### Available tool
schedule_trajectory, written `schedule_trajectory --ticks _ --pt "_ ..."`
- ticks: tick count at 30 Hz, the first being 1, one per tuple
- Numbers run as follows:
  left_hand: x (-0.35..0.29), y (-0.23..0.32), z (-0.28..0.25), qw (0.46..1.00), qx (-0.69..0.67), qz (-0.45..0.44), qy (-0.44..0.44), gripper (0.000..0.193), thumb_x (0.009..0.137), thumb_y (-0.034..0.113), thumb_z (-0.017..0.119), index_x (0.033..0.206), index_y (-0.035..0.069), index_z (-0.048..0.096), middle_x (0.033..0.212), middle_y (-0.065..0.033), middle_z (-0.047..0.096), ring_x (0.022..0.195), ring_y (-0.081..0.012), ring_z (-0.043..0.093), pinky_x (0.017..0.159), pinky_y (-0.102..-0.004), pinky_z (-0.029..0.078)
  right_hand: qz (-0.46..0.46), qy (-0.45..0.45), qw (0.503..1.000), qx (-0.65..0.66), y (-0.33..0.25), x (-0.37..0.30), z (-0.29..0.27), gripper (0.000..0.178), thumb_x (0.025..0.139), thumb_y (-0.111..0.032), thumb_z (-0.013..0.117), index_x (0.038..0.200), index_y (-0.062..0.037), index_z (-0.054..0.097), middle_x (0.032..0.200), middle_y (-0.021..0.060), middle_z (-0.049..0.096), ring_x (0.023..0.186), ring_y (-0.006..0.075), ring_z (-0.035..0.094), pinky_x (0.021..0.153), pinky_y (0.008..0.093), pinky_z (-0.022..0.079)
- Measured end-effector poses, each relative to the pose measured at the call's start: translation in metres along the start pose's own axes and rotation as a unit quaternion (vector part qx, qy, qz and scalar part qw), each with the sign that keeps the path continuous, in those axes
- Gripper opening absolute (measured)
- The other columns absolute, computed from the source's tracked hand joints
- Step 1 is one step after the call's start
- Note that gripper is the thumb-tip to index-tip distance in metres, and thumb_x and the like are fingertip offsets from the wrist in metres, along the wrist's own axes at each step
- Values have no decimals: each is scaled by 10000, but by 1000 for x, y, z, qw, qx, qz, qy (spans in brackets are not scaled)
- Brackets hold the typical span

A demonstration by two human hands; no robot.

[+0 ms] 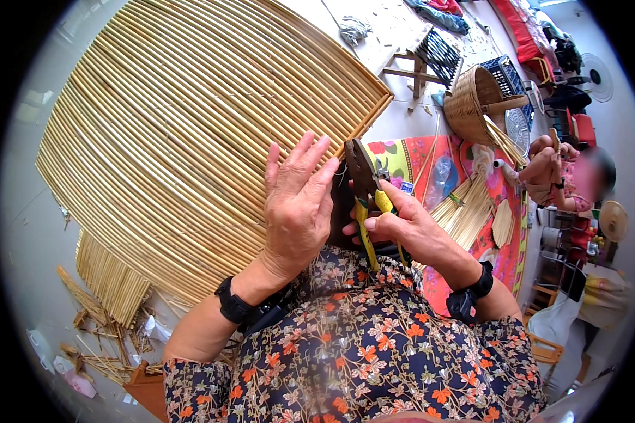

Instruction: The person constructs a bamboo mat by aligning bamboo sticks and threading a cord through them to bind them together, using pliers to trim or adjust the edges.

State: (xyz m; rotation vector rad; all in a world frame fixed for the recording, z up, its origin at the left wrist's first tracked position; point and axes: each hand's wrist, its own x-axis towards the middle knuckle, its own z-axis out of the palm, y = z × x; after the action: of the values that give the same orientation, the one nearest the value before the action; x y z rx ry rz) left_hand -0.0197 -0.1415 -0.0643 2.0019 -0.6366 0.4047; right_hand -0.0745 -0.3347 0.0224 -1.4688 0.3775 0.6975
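Note:
A large panel of thin, pale bamboo-like rods (183, 106) laid side by side reaches up to me, its near right edge framed by a brown strip. My left hand (300, 204) rests on its near right part, palm down, fingers stretched out and holding nothing. Beside that edge, my right hand (409, 229) grips pliers with dark jaws and yellow handles (363, 229). The dark jaws point away from me, close to the frame edge and my left fingertips. A small silver tool head (382, 171) shows next to them; whether it is a separate tool I cannot tell.
To the right, a red flowered cloth (497, 211) bears a bundle of thin sticks (466, 211). Beyond are a woven basket (469, 95) and a small folding stool (427, 60). Another person (578, 173) sits at the far right. Scraps and a smaller rod panel (109, 275) lie left.

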Motion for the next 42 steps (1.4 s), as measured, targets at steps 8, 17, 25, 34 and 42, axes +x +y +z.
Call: schedule_trajectory --ticks 8,17,25,34,42 --pt "0 3 2 1000 10 -5 -4 356 863 -23 708 1215 27 718 1400 -120 645 1395 -306 541 1257 -517 236 -12 38 999 -11 6 3 3 455 1034 -62 542 1468 -37 409 1152 76 587 990 165 691 867 342 628" --pt "3 8 7 998 68 -11 -2 395 869 7 684 1261 44 712 1426 -117 627 1393 -275 536 1231 -502 279 -27 85 996 1 5 -1 26 241 1041 -112 533 1253 -9 483 953 81 658 774 150 685 681 290 583" --pt "2 9 10 997 74 -3 -10 432 833 5 680 1262 44 710 1451 -117 607 1400 -276 524 1229 -519 275 -42 130 991 2 7 -3 40 215 1044 -152 546 1187 -3 485 818 83 671 662 151 669 610 287 561" --pt "1 9 11 996 85 11 -12 419 834 18 685 1252 42 709 1441 -115 610 1376 -292 536 1220 -525 299 -19 140 989 42 5 -6 47 194 1050 -147 537 1178 -17 470 822 80 662 664 144 665 605 278 565" --pt "0 10 12 997 73 15 -19 425 823 39 705 1247 30 711 1452 -124 597 1384 -298 524 1222 -534 294 -10 160 984 78 5 -10 57 220 1048 -116 527 1219 -15 433 1011 95 619 791 142 677 655 294 604"
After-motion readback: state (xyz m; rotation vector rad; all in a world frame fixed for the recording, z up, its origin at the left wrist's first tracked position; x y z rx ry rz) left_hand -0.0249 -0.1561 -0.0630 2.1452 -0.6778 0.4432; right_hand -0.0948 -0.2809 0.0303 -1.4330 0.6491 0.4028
